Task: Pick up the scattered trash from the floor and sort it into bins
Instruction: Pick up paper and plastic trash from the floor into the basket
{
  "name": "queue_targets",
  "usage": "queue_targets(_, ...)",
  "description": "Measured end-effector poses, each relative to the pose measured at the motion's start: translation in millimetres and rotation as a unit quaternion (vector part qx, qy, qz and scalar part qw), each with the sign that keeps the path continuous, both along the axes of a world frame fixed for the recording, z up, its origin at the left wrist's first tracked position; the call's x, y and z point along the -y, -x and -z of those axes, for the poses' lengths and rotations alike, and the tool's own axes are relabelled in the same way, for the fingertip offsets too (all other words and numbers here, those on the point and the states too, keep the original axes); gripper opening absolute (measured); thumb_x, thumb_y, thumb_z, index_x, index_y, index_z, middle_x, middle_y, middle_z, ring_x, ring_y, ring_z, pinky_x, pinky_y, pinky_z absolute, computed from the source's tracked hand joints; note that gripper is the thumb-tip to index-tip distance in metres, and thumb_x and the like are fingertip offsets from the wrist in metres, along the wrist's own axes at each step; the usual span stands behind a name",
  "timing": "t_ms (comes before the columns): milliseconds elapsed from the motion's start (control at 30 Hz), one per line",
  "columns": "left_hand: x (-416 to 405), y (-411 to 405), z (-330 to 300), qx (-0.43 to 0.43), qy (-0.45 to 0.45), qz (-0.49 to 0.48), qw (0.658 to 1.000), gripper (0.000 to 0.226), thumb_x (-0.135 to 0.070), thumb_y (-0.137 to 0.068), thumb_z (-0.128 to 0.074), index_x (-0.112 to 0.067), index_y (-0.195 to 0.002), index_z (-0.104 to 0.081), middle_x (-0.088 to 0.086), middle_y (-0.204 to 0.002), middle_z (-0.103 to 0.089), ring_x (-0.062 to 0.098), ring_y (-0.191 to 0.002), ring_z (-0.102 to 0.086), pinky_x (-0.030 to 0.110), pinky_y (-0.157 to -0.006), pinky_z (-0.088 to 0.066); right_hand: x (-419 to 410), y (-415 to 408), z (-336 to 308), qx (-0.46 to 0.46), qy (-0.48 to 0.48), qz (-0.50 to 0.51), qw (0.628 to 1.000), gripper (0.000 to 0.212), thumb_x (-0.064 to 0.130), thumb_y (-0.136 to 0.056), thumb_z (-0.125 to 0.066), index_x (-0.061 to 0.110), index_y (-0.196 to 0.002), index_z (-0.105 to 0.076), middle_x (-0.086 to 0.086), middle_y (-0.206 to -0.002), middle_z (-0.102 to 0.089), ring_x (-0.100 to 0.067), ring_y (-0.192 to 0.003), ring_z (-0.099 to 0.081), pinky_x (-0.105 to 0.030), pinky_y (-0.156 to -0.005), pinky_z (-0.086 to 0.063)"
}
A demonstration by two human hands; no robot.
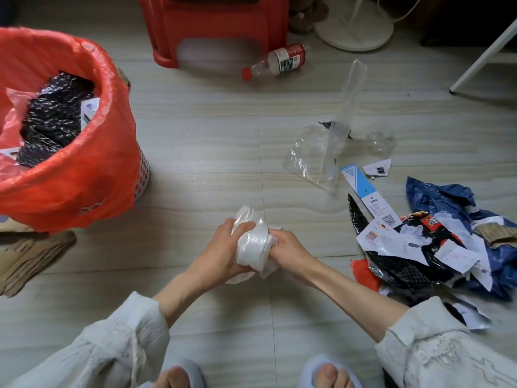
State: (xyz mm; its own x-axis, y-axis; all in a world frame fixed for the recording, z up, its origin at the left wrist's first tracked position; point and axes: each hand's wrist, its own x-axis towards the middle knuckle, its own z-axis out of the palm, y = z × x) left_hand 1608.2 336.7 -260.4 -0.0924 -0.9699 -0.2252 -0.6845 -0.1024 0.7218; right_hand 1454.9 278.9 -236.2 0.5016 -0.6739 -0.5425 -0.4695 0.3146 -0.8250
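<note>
Slippers [179, 373] show at the bottom edge, toes pointing at the white plastic bag [253, 247], so I judge I am crouched low with the trash in easy reach. My left hand [221, 256] cups the bag from its left side, fingers curled round the bundle, while my right hand [291, 247] grips it from the right, fingers pinching the bunched film. I hold it with both hands just above the floor [209, 163], probably to crush it small so it takes little room in a bin.

Right of the bag lies the main heap: torn papers and labels [402, 242] over a black wrapper [405, 273], with a blue plastic bag [447, 197] behind them. It sits beside my right arm, likely the next source of pickings.

Beyond the bag and to its right, a clear plastic bag [316, 155] lies flat with one strip standing up. Left of the bag and farther off stands the bin with the red liner [92, 169], already holding black wrapping, near enough for a short reach.

Farthest from the bag, a plastic bottle [277, 61] lies on its side beside a red stool [215, 26].
</note>
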Motion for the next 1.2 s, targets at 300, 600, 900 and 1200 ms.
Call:
queue_targets(300, -2, -12, -7, -0.011, 0.051, -0.127, 0.991, 0.017, -0.010, -0.070, -0.064, -0.022, -0.080, -0.057, -0.006, -0.073, -0.041, 0.007, -0.064, -0.042, 0.023, -0.055, -0.029, 7, -16, -24, 0.085, -0.012, 0.062, 0.994, 0.036, 0.013, -0.071, -0.062, 0.013, -0.106, -0.053, 0.003, -0.093, -0.054, -0.008, -0.082, -0.051, -0.016, -0.071, -0.044)
queue_targets(600, 2, -25, -17, 0.155, 0.146, -0.053, 0.976, 0.035, 0.011, -0.059, -0.069, -0.013, -0.082, -0.057, 0.008, -0.075, -0.051, 0.030, -0.067, -0.051, 0.028, -0.051, -0.039, 5, -13, -26, 0.019, 0.055, -0.021, 0.998, 0.064, 0.029, -0.083, -0.068, 0.029, -0.140, -0.037, 0.008, -0.143, -0.032, -0.001, -0.129, -0.032, -0.019, -0.104, -0.032)
queue_targets(900, 19, -15, -45, 0.124, 0.232, -0.005, 0.965, 0.016, 0.003, -0.066, -0.055, -0.007, -0.076, -0.051, 0.001, -0.079, -0.040, 0.018, -0.069, -0.034, 0.026, -0.049, -0.026, 12, -23, -46, 0.103, 0.034, -0.001, 0.994, 0.020, 0.007, -0.088, -0.059, 0.025, -0.095, -0.061, 0.011, -0.084, -0.062, 0.000, -0.079, -0.057, -0.019, -0.079, -0.047)
queue_targets(1200, 31, -15, -63, 0.105, 0.287, -0.074, 0.949, 0.041, 0.015, -0.065, -0.051, -0.019, -0.086, -0.042, -0.002, -0.087, -0.042, 0.010, -0.082, -0.028, 0.021, -0.055, -0.027, 20, -41, -65, 0.093, 0.088, 0.077, 0.989, 0.037, -0.002, -0.089, -0.051, 0.018, -0.058, -0.052, 0.007, -0.055, -0.044, -0.005, -0.054, -0.039, -0.024, -0.059, -0.035)
